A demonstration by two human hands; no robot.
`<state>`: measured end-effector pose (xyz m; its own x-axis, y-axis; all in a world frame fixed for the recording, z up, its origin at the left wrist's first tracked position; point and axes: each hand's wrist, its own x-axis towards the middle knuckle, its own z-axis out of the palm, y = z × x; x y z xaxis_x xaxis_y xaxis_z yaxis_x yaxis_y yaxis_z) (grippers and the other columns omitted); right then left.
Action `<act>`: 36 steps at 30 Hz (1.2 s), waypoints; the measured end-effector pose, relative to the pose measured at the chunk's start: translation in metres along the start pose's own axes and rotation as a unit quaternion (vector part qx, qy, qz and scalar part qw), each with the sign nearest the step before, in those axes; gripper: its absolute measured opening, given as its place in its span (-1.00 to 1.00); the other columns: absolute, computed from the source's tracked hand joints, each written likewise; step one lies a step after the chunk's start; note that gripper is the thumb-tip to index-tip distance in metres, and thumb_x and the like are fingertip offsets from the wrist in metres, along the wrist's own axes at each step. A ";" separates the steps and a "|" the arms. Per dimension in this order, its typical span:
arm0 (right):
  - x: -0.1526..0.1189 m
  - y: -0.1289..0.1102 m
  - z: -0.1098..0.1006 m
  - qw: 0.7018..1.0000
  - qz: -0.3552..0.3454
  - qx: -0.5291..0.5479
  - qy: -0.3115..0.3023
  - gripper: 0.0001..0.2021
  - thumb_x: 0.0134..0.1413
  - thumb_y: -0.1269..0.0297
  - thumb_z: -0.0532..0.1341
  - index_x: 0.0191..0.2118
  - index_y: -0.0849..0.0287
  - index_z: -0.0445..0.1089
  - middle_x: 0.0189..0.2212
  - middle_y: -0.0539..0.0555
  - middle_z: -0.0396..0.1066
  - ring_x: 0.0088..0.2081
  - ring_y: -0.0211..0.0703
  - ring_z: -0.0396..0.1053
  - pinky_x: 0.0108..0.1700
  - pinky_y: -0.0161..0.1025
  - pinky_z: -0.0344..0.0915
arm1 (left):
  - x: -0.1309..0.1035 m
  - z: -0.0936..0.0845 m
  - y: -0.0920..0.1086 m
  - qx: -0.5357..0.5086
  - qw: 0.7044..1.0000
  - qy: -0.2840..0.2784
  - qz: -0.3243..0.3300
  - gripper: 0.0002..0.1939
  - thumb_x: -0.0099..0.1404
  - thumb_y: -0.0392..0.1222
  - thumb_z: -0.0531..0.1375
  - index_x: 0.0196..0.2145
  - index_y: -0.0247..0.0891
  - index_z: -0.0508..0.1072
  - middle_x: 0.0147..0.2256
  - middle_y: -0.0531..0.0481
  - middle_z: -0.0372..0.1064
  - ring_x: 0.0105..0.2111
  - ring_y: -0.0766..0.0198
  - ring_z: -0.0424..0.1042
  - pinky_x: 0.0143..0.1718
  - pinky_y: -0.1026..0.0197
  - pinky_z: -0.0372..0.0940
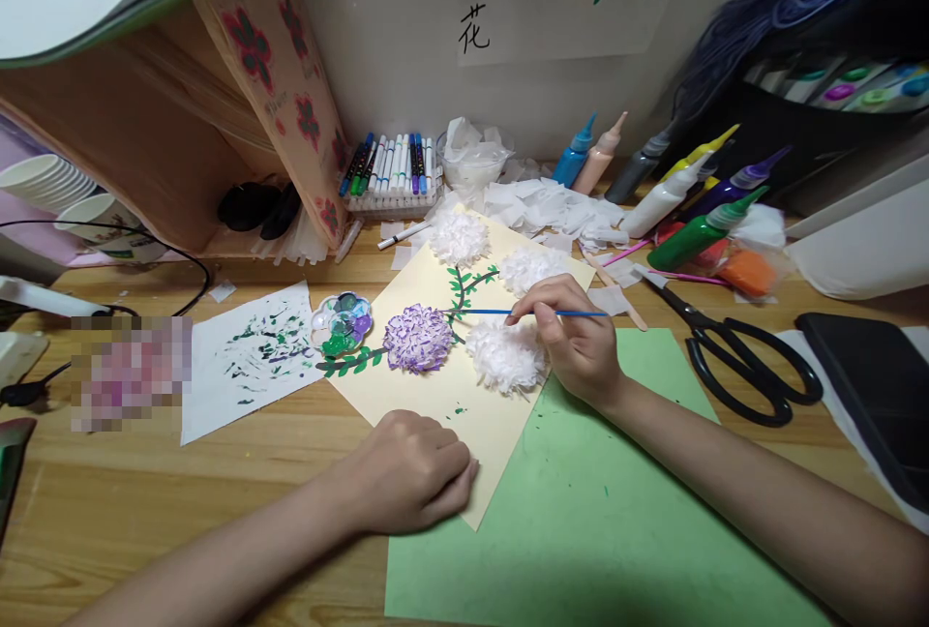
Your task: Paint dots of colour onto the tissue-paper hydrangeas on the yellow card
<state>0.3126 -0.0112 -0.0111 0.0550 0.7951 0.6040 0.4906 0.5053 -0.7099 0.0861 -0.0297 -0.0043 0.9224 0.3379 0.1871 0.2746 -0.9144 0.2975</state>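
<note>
My right hand pinches a thin blue paintbrush, its tip at the right edge of a fluffy purple paper flower. The flower sits on a pale yellow sheet with painted dark stems and green leaves. Close to my right hand is a white paper flower, and two more white ones lie farther back. My left hand rests as a loose fist on the sheet's lower corner. A flower-shaped paint palette with green and purple paint stands left of the purple flower.
A green sheet lies beneath. To the left is a paint-smeared white paper. Black-handled scissors lie right. Along the back are paint bottles, white paper pieces, a marker box and a cardboard shelf.
</note>
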 end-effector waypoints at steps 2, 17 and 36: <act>0.000 0.000 0.000 1.000 0.000 0.002 -0.003 -0.79 0.19 0.39 0.01 -0.37 0.06 0.36 -0.43 0.02 0.41 -0.28 -0.12 0.29 -0.19 -0.10 0.23 | 0.000 0.000 0.000 -0.001 1.000 0.000 -0.001 -0.69 0.29 -0.27 0.01 -0.61 -0.26 0.27 -0.67 0.09 0.25 -0.69 0.38 0.14 -0.62 0.23 -0.10; -0.002 0.001 -0.002 0.999 -0.032 0.000 -0.005 -0.80 0.16 0.42 0.02 -0.38 0.09 0.35 -0.47 0.02 0.39 -0.30 -0.13 0.27 -0.23 -0.13 0.23 | 0.000 0.001 -0.001 0.002 1.000 0.002 -0.001 -0.68 0.30 -0.26 0.00 -0.61 -0.27 0.28 -0.66 0.09 0.27 -0.69 0.39 0.16 -0.62 0.25 -0.12; -0.004 0.000 0.000 0.997 -0.051 0.003 0.052 -0.79 0.15 0.39 0.03 -0.40 0.10 0.38 -0.49 0.03 0.39 -0.33 -0.12 0.30 -0.23 -0.12 0.24 | -0.003 0.005 0.000 0.022 1.000 0.004 -0.007 -0.69 0.25 -0.22 0.02 -0.64 -0.25 0.28 -0.68 0.10 0.31 -0.70 0.37 0.23 -0.65 0.22 -0.07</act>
<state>0.3127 -0.0145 -0.0138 0.0944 0.7008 0.7071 0.4926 0.5843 -0.6449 0.0845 -0.0319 -0.0091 0.9163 0.3520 0.1909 0.2991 -0.9186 0.2584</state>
